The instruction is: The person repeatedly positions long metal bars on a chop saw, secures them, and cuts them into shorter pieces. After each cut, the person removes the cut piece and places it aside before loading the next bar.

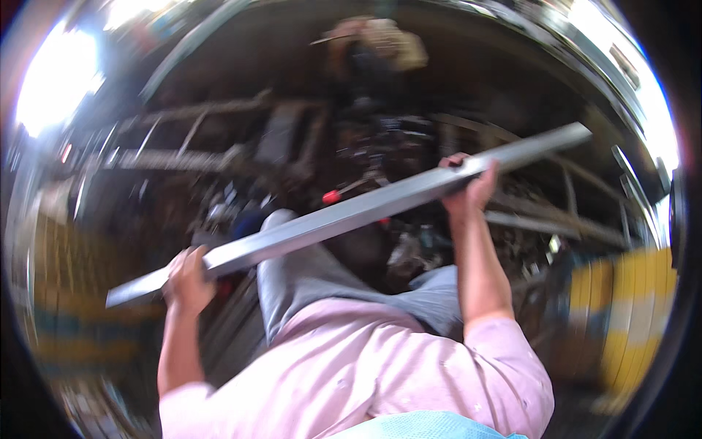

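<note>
A long, straight silver metal bar [329, 219] with a squared profile spans the view in front of my body. It slants up from lower left to upper right. Near its lower left end, my left hand [189, 282] is wrapped round it. My right hand [469, 181] grips it toward the upper right end, with the thumb and fingers on opposite sides. The bar is held up across and above my knees, and parts of both hands' fingers are hidden behind it.
Beyond the bar lies a red-tipped tool [332, 197] amid blurred clutter. Ladder-like metal frames [183, 157] stand at left and right. Another person [376, 47] is at the far side. Yellow stacked material [629, 307] stands at the right, with similar yellowish stacks at the left.
</note>
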`<action>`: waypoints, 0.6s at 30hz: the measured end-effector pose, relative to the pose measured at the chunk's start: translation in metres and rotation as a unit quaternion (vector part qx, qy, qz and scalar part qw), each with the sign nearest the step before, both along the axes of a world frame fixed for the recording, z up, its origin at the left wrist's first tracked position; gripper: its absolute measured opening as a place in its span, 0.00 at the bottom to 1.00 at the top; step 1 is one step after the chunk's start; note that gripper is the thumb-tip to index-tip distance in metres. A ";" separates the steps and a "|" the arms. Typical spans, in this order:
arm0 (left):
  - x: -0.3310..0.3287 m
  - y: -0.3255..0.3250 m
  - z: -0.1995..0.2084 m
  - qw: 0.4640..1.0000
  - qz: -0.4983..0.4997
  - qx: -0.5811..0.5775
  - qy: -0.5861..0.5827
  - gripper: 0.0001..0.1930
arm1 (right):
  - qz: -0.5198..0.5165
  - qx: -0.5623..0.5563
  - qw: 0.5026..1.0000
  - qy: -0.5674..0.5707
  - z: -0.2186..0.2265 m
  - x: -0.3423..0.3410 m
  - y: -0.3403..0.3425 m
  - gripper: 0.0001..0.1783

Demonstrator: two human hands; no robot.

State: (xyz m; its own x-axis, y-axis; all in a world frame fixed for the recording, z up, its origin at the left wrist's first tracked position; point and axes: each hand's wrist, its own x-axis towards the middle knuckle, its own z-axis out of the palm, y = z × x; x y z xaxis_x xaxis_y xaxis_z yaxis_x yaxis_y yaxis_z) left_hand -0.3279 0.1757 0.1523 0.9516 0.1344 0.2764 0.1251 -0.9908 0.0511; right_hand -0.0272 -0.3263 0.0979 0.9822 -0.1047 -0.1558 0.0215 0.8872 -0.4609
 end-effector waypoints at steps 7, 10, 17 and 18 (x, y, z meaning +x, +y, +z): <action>-0.036 -0.044 -0.075 0.996 -0.039 -0.075 0.025 0.27 | 0.223 -0.064 0.970 0.072 0.023 -0.079 0.096 0.46; -0.087 -0.027 -0.096 0.994 0.009 -0.100 0.039 0.28 | 0.097 -0.292 0.951 -0.001 0.077 -0.066 0.082 0.52; -0.186 0.020 -0.141 0.983 0.120 -0.119 0.074 0.24 | 0.026 -0.337 0.934 -0.114 0.081 0.099 -0.011 0.56; -0.192 0.024 -0.146 0.982 0.127 -0.120 0.078 0.25 | 0.047 -0.307 0.942 -0.128 0.068 0.126 -0.035 0.53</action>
State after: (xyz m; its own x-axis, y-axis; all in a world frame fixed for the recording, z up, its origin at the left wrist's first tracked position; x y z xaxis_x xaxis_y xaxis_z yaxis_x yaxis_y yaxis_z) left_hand -0.5202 0.1999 0.0065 0.9074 0.4160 0.0605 0.3914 -0.8886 0.2394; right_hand 0.0988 -0.3613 0.1661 0.9888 -0.0086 0.1490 0.1363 0.4581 -0.8784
